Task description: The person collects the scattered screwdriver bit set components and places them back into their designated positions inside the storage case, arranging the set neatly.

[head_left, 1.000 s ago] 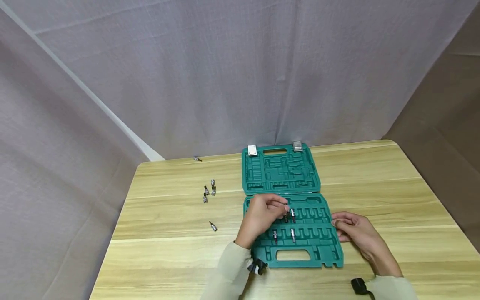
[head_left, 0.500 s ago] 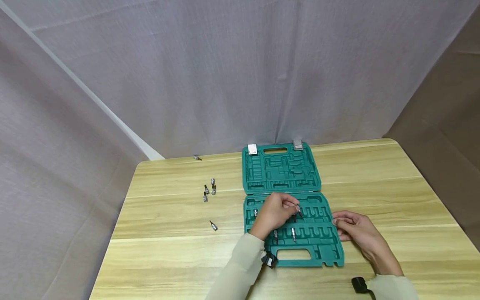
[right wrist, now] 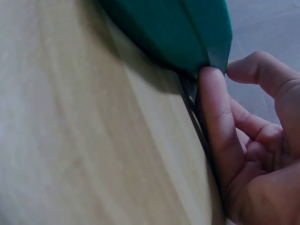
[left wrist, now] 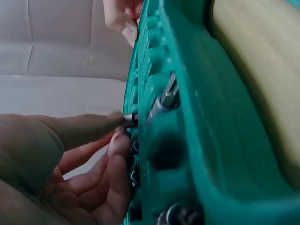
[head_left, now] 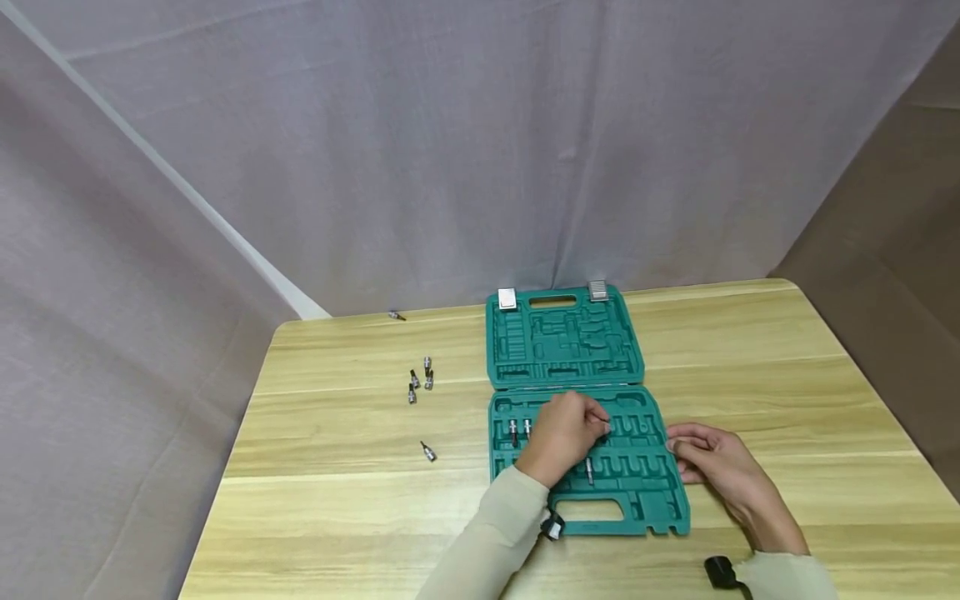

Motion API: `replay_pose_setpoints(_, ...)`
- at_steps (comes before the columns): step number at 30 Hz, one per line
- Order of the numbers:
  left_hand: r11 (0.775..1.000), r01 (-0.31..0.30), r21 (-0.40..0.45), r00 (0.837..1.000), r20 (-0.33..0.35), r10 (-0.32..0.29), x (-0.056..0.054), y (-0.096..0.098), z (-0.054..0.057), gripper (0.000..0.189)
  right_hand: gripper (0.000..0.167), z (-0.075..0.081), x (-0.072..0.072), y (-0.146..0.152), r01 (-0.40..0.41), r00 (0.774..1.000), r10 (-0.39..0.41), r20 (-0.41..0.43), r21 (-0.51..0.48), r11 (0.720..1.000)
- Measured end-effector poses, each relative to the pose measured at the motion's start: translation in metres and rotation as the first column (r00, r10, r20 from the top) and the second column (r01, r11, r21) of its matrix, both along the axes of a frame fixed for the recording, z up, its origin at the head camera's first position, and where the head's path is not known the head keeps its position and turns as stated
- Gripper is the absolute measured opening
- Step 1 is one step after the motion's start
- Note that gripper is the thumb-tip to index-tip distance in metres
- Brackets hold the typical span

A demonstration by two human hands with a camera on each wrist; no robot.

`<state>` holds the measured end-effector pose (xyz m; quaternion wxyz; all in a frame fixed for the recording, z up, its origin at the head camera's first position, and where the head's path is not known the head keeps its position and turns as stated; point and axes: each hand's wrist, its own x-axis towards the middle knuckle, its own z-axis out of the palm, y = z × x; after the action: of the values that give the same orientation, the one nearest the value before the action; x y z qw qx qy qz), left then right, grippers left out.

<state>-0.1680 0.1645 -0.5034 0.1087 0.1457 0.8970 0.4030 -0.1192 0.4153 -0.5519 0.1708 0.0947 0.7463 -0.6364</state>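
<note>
An unfolded green tool case (head_left: 662, 504) lies on the table, its lower half nearest me. Over this half's upper row of slots, my left hand (head_left: 562, 435) pinches a small metal bit socket (left wrist: 129, 120) between thumb and fingertips, against the slots. Left of that hand, two bit sockets (head_left: 513, 432) sit in the same row. Another bit socket (head_left: 589, 471) occupies the lower row, its hex tip visible in the left wrist view. My right hand (head_left: 712, 465) grips the case's right edge between thumb and index finger. Some slots are hidden behind my left hand.
Several loose bit sockets (head_left: 415, 380) cluster on the wooden table (head_left: 322, 517) left of the case. One bit socket (head_left: 428, 451) lies nearer me, another (head_left: 395, 316) by the back edge. A grey curtain (head_left: 420, 167) hangs behind.
My left hand has shifted right along the upper row, uncovering the bit sockets at its left end. The right hand stays on the case's edge.
</note>
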Motion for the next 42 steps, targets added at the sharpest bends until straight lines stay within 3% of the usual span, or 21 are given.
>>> replay_pose_setpoints(7,0.997,-0.015,-0.072,0.991,-0.135,0.005,0.000,0.002,-0.003,0.007,0.043,0.001,0.004,-0.001,0.003,1.000,-0.003,0.007,0.006,1.000)
replay_pose_setpoints(11,0.997,-0.022,-0.080,0.987,-0.162,0.009,-0.001,0.002,-0.004,0.014,0.043,0.002,0.005,-0.002,-0.004,1.000,0.004,0.009,-0.003,1.000)
replay_pose_setpoints(18,0.999,-0.021,-0.033,0.999,-0.025,0.021,-0.007,0.001,0.000,0.021,0.039,0.003,0.005,0.000,0.001,1.000,-0.001,0.011,-0.005,1.000)
replay_pose_setpoints(25,1.000,-0.028,-0.015,0.995,0.096,0.029,-0.015,0.003,0.007,0.021,0.043,0.005,0.006,-0.001,0.007,1.000,-0.007,0.004,0.011,1.000)
replay_pose_setpoints(35,0.997,-0.048,-0.068,0.996,0.074,0.053,-0.022,0.004,0.010,0.023,0.044,0.005,-0.001,-0.003,-0.008,1.000,0.008,-0.017,0.016,1.000)
replay_pose_setpoints(42,0.999,0.024,-0.034,0.993,0.113,-0.020,-0.020,-0.002,0.012,0.014,0.045,0.005,0.004,0.000,0.002,1.000,-0.002,-0.001,0.009,1.000)
